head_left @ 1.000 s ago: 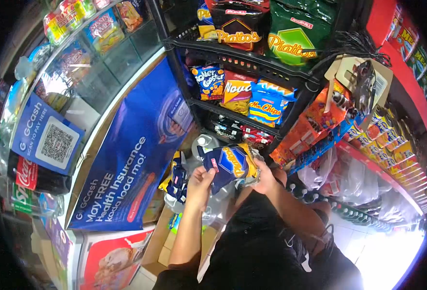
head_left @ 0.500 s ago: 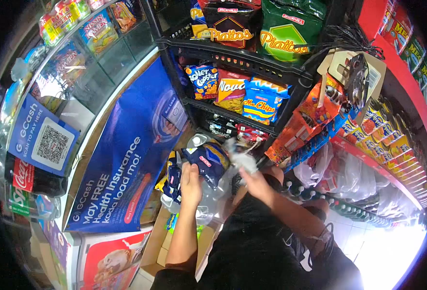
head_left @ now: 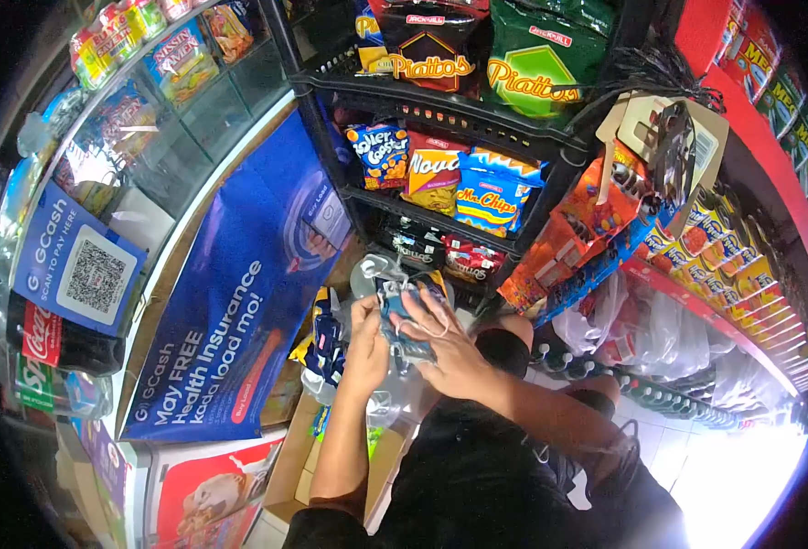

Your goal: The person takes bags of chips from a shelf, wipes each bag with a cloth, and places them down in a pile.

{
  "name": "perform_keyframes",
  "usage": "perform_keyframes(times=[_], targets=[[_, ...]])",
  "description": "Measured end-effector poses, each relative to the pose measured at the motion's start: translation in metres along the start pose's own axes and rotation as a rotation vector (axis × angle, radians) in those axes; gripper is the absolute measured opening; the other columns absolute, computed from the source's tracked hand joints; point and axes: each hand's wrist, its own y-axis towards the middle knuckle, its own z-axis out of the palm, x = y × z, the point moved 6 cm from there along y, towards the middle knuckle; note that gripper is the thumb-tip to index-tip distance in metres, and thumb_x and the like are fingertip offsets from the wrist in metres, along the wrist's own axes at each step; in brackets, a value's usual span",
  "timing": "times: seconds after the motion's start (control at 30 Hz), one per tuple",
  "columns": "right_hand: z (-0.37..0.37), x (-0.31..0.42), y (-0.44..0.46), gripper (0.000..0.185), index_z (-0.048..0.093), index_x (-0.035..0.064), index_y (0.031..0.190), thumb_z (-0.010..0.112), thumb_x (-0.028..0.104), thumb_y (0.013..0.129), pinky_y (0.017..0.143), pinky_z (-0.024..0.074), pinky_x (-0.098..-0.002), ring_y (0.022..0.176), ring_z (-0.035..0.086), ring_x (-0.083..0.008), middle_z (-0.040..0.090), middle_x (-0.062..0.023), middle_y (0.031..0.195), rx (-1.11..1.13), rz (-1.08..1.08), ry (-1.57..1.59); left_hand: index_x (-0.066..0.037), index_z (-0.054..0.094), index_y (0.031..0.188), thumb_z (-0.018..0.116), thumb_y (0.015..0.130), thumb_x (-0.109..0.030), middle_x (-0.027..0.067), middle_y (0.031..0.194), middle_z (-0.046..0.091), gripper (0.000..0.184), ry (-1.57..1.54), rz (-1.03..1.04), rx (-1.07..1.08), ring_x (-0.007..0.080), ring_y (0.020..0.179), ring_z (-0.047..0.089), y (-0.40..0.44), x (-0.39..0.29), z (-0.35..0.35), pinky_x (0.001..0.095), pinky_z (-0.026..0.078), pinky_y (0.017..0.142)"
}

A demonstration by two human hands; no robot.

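My left hand is closed on the left edge of a dark blue snack bag in front of my lap. The fingers of my right hand lie spread across the bag's face, covering most of it. A grey, partly blurred piece, perhaps wrapping, shows between the hands. Clear plastic is beneath them. To the left are more dark blue and yellow snack bags.
A black rack with snack bags stands ahead. An open cardboard box is on the floor at lower left. Glass display runs along the left. Hanging packets and bottles are to the right.
The Piattos bag, earlier held up with its front showing, is now lower and mostly covered. My right hand swung away to the side, then came back over the bag. My left hand stays near it.
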Motion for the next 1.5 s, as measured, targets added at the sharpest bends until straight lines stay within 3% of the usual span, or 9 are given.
perform_keyframes(times=[0.13,0.43,0.6,0.77,0.93,1.1,1.2,1.33,1.5], targets=[[-0.006,-0.017,0.039,0.054,0.048,0.0199,0.148,0.056,0.030,0.095,0.120,0.0200,-0.0569,0.151,0.020,-0.0400,0.022,-0.0085,0.166,-0.135,0.071,0.058,0.002,0.061,0.118,0.050,0.095,-0.015,0.0212,0.122,0.049,0.030,0.149,-0.044,0.227,0.0341,0.117,0.046,-0.014,0.000,0.020,0.0399,0.036,0.105],[0.012,0.009,0.006,0.045,0.055,0.0066,0.138,0.053,0.029,0.098,0.119,0.0180,-0.0573,0.152,0.017,-0.0401,0.025,-0.0091,0.165,-0.105,0.075,0.084,0.003,0.063,0.116,0.055,0.089,-0.018,0.0280,0.127,0.050,0.035,0.163,-0.031,0.016,0.0449,0.121,0.047,-0.012,0.006,0.003,0.0472,0.038,0.107],[0.007,-0.004,0.047,0.044,0.054,0.0151,0.140,0.053,0.028,0.098,0.117,0.0203,-0.0610,0.149,0.022,-0.0433,0.026,-0.0105,0.164,-0.135,0.104,0.083,0.004,0.060,0.119,0.051,0.094,-0.016,0.0265,0.126,0.052,0.034,0.196,-0.023,0.062,0.0443,0.118,0.052,-0.013,-0.008,0.014,0.0457,0.042,0.102],[0.033,0.020,0.012,0.049,0.050,0.0170,0.142,0.060,0.026,0.095,0.115,0.0201,-0.0683,0.150,0.016,-0.0471,0.021,-0.0150,0.165,-0.045,-0.022,0.053,0.002,0.060,0.125,0.047,0.099,-0.017,0.0129,0.129,0.054,0.035,-0.121,-0.224,-0.198,0.0232,0.120,0.054,-0.023,0.055,-0.005,0.0354,0.043,0.102],[0.020,0.015,-0.005,0.055,0.048,0.0091,0.147,0.057,0.030,0.097,0.118,0.0180,-0.0631,0.152,0.018,-0.0365,0.024,-0.0142,0.164,-0.002,0.046,-0.044,-0.001,0.055,0.130,0.040,0.104,-0.022,0.0070,0.130,0.056,0.037,-0.659,-0.378,-0.280,0.0184,0.119,0.055,-0.036,0.064,-0.008,0.0325,0.042,0.104],[-0.007,-0.050,0.021,0.044,0.055,0.0086,0.138,0.056,0.025,0.097,0.115,0.0302,-0.0529,0.129,0.049,-0.0392,0.056,-0.0160,0.138,-0.353,0.084,0.134,0.000,0.057,0.128,0.038,0.104,-0.025,0.0058,0.127,0.057,0.039,-0.588,-0.333,-0.188,0.0166,0.107,0.058,-0.031,0.030,-0.004,0.0297,0.044,0.095],[-0.009,-0.010,0.038,0.038,0.058,0.0116,0.132,0.056,0.019,0.094,0.111,0.0363,-0.0501,0.123,0.054,-0.0370,0.060,-0.0163,0.128,-0.372,-0.076,0.101,0.002,0.064,0.116,0.043,0.101,-0.028,0.0087,0.115,0.057,0.040,-0.042,-0.066,-0.072,0.0199,0.104,0.054,-0.025,0.007,-0.006,0.0310,0.042,0.088],[-0.008,-0.029,0.057,0.040,0.061,0.0115,0.128,0.061,0.031,0.093,0.100,0.0454,-0.0483,0.117,0.059,-0.0362,0.065,-0.0162,0.122,-0.274,0.077,0.151,0.005,0.061,0.120,0.043,0.102,-0.031,0.0109,0.124,0.057,0.045,-0.363,-0.189,-0.203,0.0212,0.117,0.054,-0.040,0.036,-0.014,0.0333,0.041,0.100],[0.048,-0.126,0.041,0.035,0.066,0.0067,0.119,0.060,0.033,0.096,0.085,0.0536,-0.0455,0.099,0.067,-0.0388,0.069,-0.0187,0.111,-0.083,0.390,0.207,0.001,0.059,0.122,0.042,0.100,-0.022,0.0091,0.118,0.062,0.036,-0.721,-0.476,-0.468,0.0186,0.107,0.062,-0.053,0.045,-0.020,0.0321,0.050,0.095]])
